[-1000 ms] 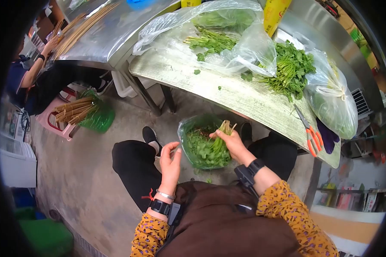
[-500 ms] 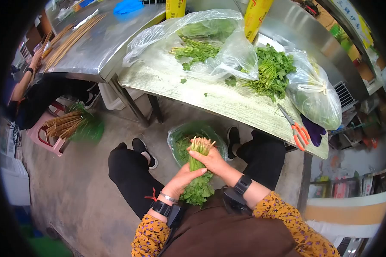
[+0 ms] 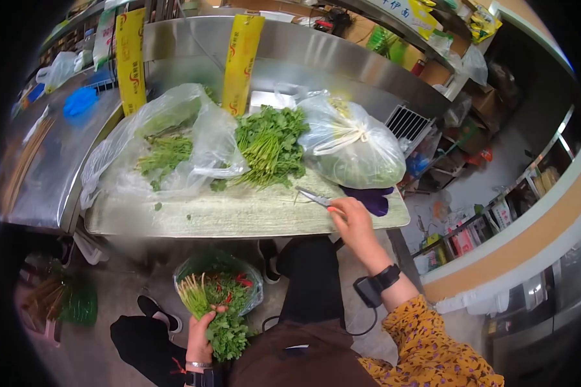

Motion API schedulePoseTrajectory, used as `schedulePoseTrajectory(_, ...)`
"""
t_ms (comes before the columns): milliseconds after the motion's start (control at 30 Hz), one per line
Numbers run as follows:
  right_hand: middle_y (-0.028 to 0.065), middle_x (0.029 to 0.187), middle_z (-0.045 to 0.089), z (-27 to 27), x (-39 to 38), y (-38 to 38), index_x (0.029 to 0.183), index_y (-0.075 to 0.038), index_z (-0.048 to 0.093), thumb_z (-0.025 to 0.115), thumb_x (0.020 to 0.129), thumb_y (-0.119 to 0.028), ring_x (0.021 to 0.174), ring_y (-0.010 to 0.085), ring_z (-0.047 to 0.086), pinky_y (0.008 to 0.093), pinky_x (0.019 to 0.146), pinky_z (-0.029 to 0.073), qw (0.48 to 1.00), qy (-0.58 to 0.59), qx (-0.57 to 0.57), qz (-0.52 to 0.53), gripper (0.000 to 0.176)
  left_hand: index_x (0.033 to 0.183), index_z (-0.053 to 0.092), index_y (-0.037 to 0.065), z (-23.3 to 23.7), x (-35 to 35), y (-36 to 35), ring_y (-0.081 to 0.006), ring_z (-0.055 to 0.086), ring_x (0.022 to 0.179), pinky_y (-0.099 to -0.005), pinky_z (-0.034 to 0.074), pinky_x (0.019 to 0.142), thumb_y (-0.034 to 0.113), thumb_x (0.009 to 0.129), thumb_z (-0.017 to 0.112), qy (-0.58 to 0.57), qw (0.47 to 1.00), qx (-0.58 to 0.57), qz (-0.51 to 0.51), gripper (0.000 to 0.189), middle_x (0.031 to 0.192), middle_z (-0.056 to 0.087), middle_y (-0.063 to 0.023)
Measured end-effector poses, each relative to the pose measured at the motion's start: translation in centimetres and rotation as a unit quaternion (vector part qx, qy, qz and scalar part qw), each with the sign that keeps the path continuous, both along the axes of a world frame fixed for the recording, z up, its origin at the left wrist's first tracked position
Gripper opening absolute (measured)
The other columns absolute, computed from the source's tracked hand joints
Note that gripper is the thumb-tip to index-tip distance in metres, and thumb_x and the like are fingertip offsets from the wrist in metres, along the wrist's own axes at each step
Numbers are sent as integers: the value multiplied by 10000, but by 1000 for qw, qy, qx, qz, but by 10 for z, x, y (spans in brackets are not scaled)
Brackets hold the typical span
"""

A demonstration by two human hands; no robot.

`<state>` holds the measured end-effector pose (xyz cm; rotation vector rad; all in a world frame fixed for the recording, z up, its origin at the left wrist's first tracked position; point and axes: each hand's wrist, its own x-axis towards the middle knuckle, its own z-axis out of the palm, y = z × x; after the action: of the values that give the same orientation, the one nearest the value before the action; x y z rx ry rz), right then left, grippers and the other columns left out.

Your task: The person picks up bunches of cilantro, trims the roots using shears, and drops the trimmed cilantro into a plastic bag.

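The head view looks forward and steeply down from close above the table's (image 3: 239, 216) near edge.

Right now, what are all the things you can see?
coriander bunch: one, green, in the left hand
loose coriander: one pile, green, on the table
table: one, pale, ahead
plastic bags: two, clear, on the table, greens inside
floor bag: one, green, under the table, holding scraps
scissors: one pair, steel blades, table edge
yellow packs: two, standing behind the table
left hand: shut round the bunch
right hand: on the scissors' handles
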<state>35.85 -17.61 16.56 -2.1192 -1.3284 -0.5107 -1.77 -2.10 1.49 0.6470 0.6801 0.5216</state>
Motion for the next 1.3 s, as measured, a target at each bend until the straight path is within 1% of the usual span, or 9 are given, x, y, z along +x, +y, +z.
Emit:
schedulePoseTrajectory(233, 161, 966, 634, 10, 36, -24, 1005, -30, 637, 723, 753, -190, 835, 308, 628, 396, 731, 493, 971, 67, -218, -76, 310, 1136, 552, 10, -4, 1, -4, -190, 611, 829, -320, 512, 744, 148, 910, 591, 80, 996, 27, 23, 269, 916, 616, -67)
schedulePoseTrajectory(333, 123, 963, 650, -5, 21, -30, 1091, -31, 611, 717, 792, -151, 833, 216, 653, 325, 716, 510, 955, 290, -68, 11, 339, 1288, 486, 40, -26, -4, -1, -146, 562, 1002, -292, 469, 832, 231, 934, 594, 99, 990, 76, 66, 416, 1164, 583, -30)
schedulePoseTrajectory(400, 93, 948, 661, 7, -28, -27, 1233, -26, 532, 690, 826, -82, 855, 142, 645, 267, 715, 512, 806, 584, 18, 89, 440, 1279, 502, 51, -10, -5, 0, -138, 575, 972, -289, 475, 820, 260, 948, 574, 134, 986, 70, 75, 398, 1154, 589, -33)
schedulePoseTrajectory(467, 103, 967, 667, 12, -70, -20, 1332, -16, 433, 673, 826, -23, 877, 138, 647, 259, 742, 515, 725, 663, -30, 187, 560, 1185, 566, 65, -2, -8, 0, -102, 574, 829, -269, 462, 711, 281, 940, 590, 185, 978, 60, 78, 327, 969, 625, -2)
schedulePoseTrajectory(633, 49, 1036, 639, -50, -116, 23, 1320, -61, 475, 780, 770, -166, 917, 96, 596, 252, 796, 484, 721, 552, -301, 290, 638, 1103, 578, 64, 1, -16, 12, -101, 566, 721, -241, 468, 609, 231, 930, 593, 123, 988, 16, 88, 241, 890, 615, -2)
schedulePoseTrajectory(667, 54, 1065, 636, -66, -122, 30, 1294, -62, 505, 816, 737, -275, 997, 130, 587, 283, 862, 473, 761, 479, -311, 307, 672, 1101, 575, 64, 6, -21, 13, -101, 567, 712, -240, 473, 600, 215, 929, 589, 125, 988, 10, 87, 229, 864, 613, -2)
schedulePoseTrajectory(833, 70, 1120, 632, -118, -144, 40, 1285, -60, 522, 805, 752, -337, 1034, 157, 585, 291, 896, 457, 666, 613, -321, 280, 664, 1034, 596, 75, 22, -31, 7, -99, 575, 658, -231, 472, 576, 213, 915, 585, 140, 986, -6, 86, 183, 762, 607, -5)
schedulePoseTrajectory(1167, -5, 928, 657, -134, -157, 46, 1234, -62, 583, 792, 783, -270, 801, 47, 556, 218, 721, 458, 668, 634, -257, 291, 539, 978, 599, 59, 10, -13, 2, -111, 572, 625, -257, 487, 571, 220, 911, 595, 146, 985, -59, 73, 175, 752, 604, -15)
schedulePoseTrajectory(1300, -29, 1059, 651, -130, -155, 46, 1278, -58, 556, 770, 806, -172, 841, 13, 544, 192, 759, 460, 657, 635, -305, 269, 531, 967, 599, 60, 8, -16, 2, -107, 573, 634, -253, 483, 571, 230, 911, 593, 168, 981, -53, 79, 179, 755, 602, -13)
